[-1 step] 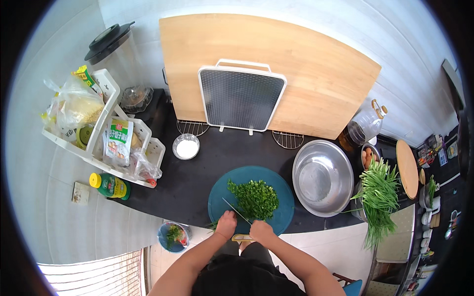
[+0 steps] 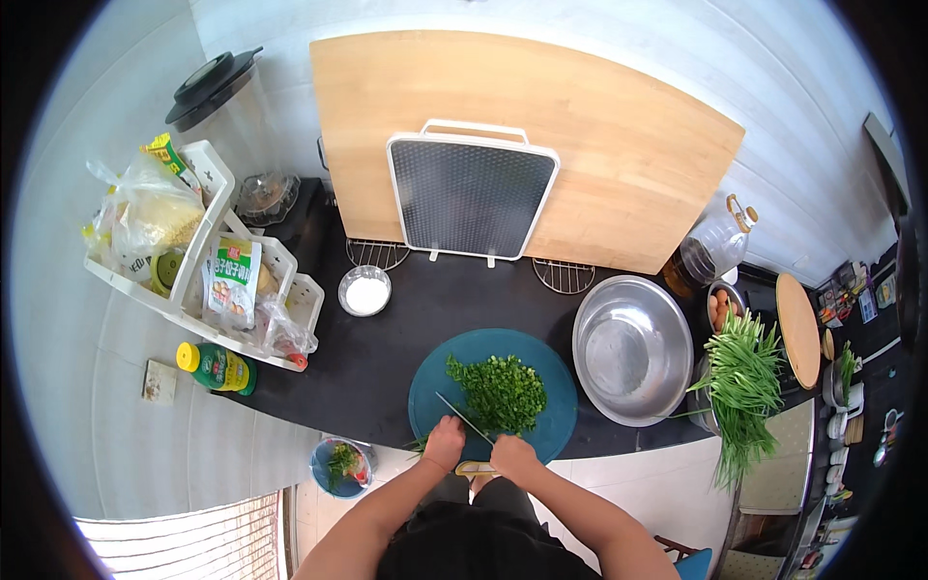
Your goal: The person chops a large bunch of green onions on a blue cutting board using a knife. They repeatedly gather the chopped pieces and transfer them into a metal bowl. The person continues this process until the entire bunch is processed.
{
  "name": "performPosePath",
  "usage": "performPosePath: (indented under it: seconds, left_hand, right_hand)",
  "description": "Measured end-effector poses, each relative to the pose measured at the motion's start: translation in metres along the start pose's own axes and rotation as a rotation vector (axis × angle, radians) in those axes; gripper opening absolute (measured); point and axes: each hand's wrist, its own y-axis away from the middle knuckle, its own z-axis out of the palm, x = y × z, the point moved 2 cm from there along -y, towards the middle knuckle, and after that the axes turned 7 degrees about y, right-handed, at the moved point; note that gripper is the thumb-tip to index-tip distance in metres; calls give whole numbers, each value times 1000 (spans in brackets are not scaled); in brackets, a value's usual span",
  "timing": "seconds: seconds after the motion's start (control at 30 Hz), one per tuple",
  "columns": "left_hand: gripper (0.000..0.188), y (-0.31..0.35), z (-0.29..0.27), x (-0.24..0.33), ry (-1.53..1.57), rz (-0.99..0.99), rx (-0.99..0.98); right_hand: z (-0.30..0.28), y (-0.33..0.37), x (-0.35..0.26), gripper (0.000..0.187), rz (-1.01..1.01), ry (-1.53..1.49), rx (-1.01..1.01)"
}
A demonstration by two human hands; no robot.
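A round teal cutting board (image 2: 425,372) lies at the counter's front edge. A heap of finely chopped chives (image 2: 501,394) covers its middle. My right hand (image 2: 515,455) is closed round the handle of a knife (image 2: 462,415). The blade slants up and left, along the left side of the heap. On the near left of the board, my left hand (image 2: 445,442) is closed beside the blade, with uncut chive stalks (image 2: 417,447) poking out at its left. Its fingertips are partly hidden.
Right of the board stand a large steel bowl (image 2: 630,353), a bunch of long chives (image 2: 742,372) and a bowl of eggs (image 2: 721,307). Behind is a small bowl of white powder (image 2: 365,292). A waste bin (image 2: 338,478) sits below left; a tiered white rack (image 2: 198,300) stands left.
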Motion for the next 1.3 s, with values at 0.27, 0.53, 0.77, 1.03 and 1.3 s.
performPosePath:
  seconds: [0.27, 0.53, 0.77, 1.03, 1.3]
  left_hand:
    - [11, 3, 1, 5, 40, 57, 63]
    - [14, 2, 3, 5, 1, 56, 34]
    - [24, -14, 0, 19, -11, -37, 18]
    - [39, -12, -31, 31, 86, -76, 43]
    - [14, -10, -13, 12, 85, -50, 85]
  right_hand:
    - [-9, -37, -23, 18, 291, -273, 187]
    - [28, 10, 26, 33, 320, -279, 278]
    - [-9, 20, 22, 32, 414, -456, 423]
    - [-29, 50, 13, 38, 379, -590, 456]
    - [-10, 41, 9, 40, 341, -466, 404]
